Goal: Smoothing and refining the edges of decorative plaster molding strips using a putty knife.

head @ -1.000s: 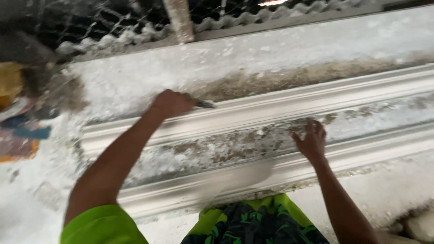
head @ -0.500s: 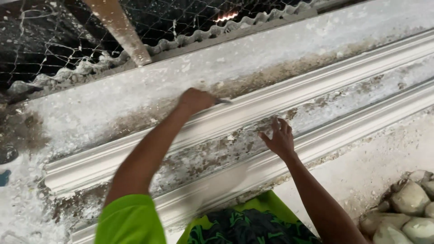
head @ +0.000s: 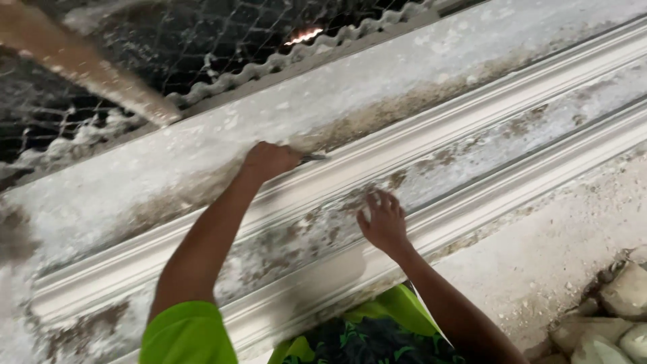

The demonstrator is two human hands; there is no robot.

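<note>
While my left hand (head: 269, 160) stays fisted tight around a thin dark metal scraping tool (head: 314, 158), its tip touches the upper ridge of the long white plaster moulding (head: 472, 114). Below that grip, my right hand (head: 384, 222) rests open, fingers spread, holding nothing, flat on the stained middle channel.

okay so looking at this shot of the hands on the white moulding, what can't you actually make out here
Head view only:
- The tool in the left hand: only a thin dark tip shows; the fist hides the rest, so its kind is unclear.
- The moulding: both ends run off the frame edges.
- The right hand: fingertips are motion-blurred, so contact with the surface is uncertain.
- The stones: cut off at the lower right corner.
- Behind the wire mesh: dark and blurred.
</note>
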